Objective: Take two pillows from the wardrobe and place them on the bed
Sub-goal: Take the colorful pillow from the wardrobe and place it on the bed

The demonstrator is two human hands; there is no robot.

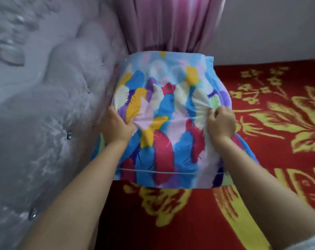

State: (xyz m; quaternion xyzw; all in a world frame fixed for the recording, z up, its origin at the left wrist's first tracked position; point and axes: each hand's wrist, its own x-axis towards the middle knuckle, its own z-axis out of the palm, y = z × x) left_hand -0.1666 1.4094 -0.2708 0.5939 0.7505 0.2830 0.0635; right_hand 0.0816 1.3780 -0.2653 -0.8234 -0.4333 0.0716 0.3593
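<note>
A: Pillow (171, 123): soft, rectangular, cotton-looking cover printed with feather shapes in blue, crimson, yellow, purple, white. Piped seam across the near end. Fabric bunched into radiating creases at both grips.

B: Position?

A: Over the bed (261, 123), at its head end, left edge against the headboard (44, 105) (pale grey, tufted, glossy studs in the dimples). Resting or just clear of the blanket: cannot tell.

B: Orientation?

A: Long axis running away from the camera, far end toward the pink pleated curtain (164, 24), near end toward the wearer. Printed face up.

B: Hands?

A: Left hand (117, 125) clamped on the left edge, fingers curled into the cloth. Right hand (220, 121) fisted around a pinch of cover at the right side. Both forearms bare.

B: Bed surface?

A: Plush red blanket, yellow floral pattern (slightly blurred).
</note>
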